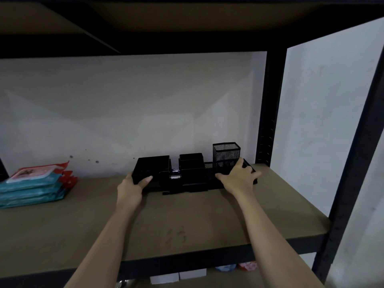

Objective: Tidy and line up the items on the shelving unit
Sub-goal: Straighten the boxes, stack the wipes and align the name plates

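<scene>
A row of black desk organisers (191,173) stands at the back right of the brown shelf board (166,221), against the wall. At the row's left end is a black tray (152,166), gripped at its front corner by my left hand (132,189). At the right end a black mesh pen cup (226,152) stands upright. My right hand (239,178) grips the low mesh tray (250,169) just below that cup. A small shiny metal part (175,174) sits between the middle boxes.
A stack of teal and red wipe packs (35,185) lies at the shelf's left. Black uprights (268,109) frame the right side, and another shelf board runs overhead. White boxes (178,275) and colourful packs (236,267) show on the level below.
</scene>
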Demonstrator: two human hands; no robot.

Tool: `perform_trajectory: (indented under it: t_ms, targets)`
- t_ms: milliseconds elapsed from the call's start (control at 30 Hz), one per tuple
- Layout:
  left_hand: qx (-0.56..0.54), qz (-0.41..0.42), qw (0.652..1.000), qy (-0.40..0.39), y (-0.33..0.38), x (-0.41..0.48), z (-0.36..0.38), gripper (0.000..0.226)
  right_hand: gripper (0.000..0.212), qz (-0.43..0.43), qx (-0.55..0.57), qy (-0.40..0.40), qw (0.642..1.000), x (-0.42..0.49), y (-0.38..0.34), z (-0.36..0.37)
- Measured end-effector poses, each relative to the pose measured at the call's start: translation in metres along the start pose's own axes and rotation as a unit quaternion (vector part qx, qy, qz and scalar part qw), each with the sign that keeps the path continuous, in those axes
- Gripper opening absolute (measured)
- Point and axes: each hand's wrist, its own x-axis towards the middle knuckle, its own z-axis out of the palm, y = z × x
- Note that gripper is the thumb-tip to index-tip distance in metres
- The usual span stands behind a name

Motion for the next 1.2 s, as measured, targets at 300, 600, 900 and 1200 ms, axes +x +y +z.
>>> perform_trajectory:
  t_ms: [300, 600, 900, 1200]
  targets:
    - [-0.004, -0.011, 1.000, 0.012, 0.004, 0.000, 0.005, 0.051, 0.101, -0.004, 0.012, 0.018, 1.000, -0.001, 0.003, 0.003]
    - [0.007, 0.068, 0.997, 0.026, 0.018, -0.012, -0.025, 0.083, 0.069, -0.093, 0.061, 0.123, 0.986, -0.046, -0.037, -0.002]
    - [0.016, 0.372, 0.916, 0.146, 0.074, -0.028, -0.171, 0.048, 0.031, -0.391, 0.278, 0.244, 0.843, -0.175, -0.187, -0.004]
    - [0.015, 0.518, 0.801, 0.300, 0.143, -0.002, -0.350, 0.020, 0.020, -0.477, 0.331, 0.386, 0.717, -0.264, -0.376, -0.072]
